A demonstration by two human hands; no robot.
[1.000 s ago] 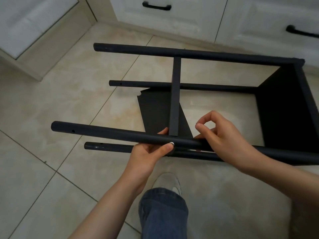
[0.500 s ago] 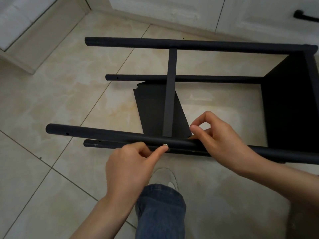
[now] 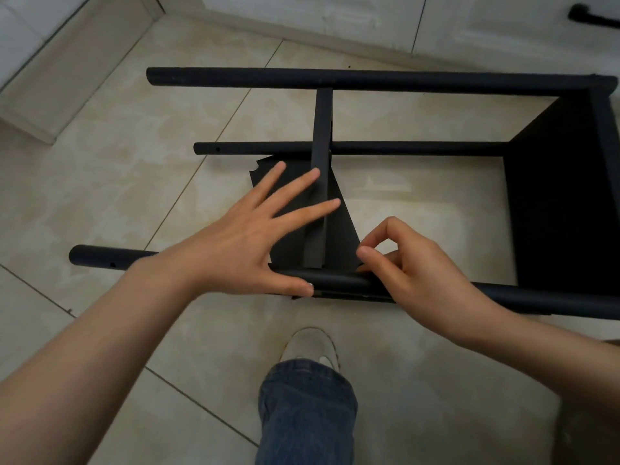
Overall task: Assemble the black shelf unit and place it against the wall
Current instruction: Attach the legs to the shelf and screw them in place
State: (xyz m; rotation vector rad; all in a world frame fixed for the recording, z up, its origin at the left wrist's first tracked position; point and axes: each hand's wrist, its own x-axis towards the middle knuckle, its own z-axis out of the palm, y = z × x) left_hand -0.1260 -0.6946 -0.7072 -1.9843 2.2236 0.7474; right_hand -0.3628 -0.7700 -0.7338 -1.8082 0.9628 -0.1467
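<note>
1. Head view: the black shelf unit [image 3: 563, 196] lies on its side on the tiled floor [image 3: 100, 196], its near pole [image 3: 335, 280] closest to the person.
2. Left hand [image 3: 241, 243] is splayed, its straight fingers reaching beyond the near pole and its thumb [image 3: 295, 283] pressing it.
3. Right hand [image 3: 422, 270], beside it, curls its lower fingers round the near pole, index and thumb arched.

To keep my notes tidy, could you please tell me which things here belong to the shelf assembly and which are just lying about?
Job: black frame tubes, middle shelf panel, end panel, left hand, right hand.
Lying about: white cabinets, cabinet handle, shoe.
</note>
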